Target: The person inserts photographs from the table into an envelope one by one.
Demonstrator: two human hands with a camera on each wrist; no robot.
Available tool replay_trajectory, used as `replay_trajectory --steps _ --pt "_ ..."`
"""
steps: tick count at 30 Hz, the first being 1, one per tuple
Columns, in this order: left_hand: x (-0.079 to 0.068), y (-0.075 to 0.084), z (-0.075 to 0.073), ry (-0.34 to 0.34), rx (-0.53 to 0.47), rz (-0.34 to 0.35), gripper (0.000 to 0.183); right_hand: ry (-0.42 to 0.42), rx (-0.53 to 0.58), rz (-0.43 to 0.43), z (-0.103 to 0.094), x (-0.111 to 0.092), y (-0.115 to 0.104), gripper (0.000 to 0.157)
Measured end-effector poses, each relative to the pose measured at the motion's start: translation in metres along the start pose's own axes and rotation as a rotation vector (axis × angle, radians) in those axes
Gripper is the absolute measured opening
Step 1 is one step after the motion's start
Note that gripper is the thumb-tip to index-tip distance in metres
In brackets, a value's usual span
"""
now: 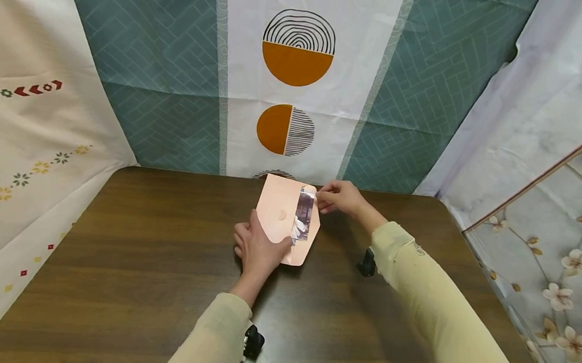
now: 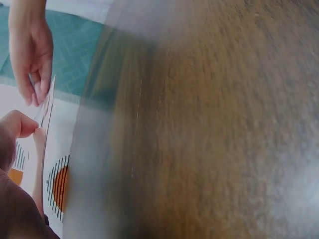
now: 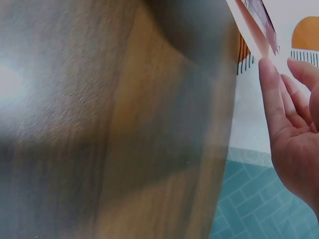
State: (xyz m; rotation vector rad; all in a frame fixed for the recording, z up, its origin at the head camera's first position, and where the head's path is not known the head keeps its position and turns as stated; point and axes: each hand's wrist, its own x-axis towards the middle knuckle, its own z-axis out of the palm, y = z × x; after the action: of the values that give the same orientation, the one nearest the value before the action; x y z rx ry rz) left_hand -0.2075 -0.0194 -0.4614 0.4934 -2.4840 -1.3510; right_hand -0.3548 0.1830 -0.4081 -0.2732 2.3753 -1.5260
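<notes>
A pale pink envelope [image 1: 274,194] is held up over the far part of the table, its pointed flap folded out to the right. A dark photo card [image 1: 304,211] with a white figure on it lies at the envelope's mouth, partly out over the flap. My left hand [image 1: 261,248] grips the envelope's lower side, thumb on the front near the card and fingers behind. At the upper right corner is my right hand [image 1: 343,198]. In the right wrist view, its index fingertip [image 3: 269,72] touches the envelope's edge, with the thumb [image 3: 301,72] apart from it.
The brown wooden table [image 1: 159,285] spreads beneath both arms. Behind it hangs a teal and white patterned cloth [image 1: 166,69]; more cloths flank the left and right sides. A small black device [image 1: 254,342] is worn at the left wrist, another [image 1: 366,262] at the right.
</notes>
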Motion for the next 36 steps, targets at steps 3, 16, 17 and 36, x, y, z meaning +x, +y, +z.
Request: replay_trajectory --steps 3,16,17,36 --pt "0.0 0.001 -0.002 -0.001 -0.001 0.001 0.11 -0.03 0.035 0.022 0.0 -0.003 0.003 0.025" --pt "-0.002 0.001 -0.002 -0.005 -0.001 0.003 0.11 -0.042 0.099 0.029 0.003 -0.002 0.006 0.022" --pt "-0.002 0.0 -0.001 -0.007 0.0 0.003 0.11 -0.044 0.106 0.03 0.003 -0.001 0.006 0.022" --pt "-0.005 0.002 -0.001 -0.032 0.0 0.004 0.114 -0.009 0.141 0.041 0.013 0.003 0.005 0.013"
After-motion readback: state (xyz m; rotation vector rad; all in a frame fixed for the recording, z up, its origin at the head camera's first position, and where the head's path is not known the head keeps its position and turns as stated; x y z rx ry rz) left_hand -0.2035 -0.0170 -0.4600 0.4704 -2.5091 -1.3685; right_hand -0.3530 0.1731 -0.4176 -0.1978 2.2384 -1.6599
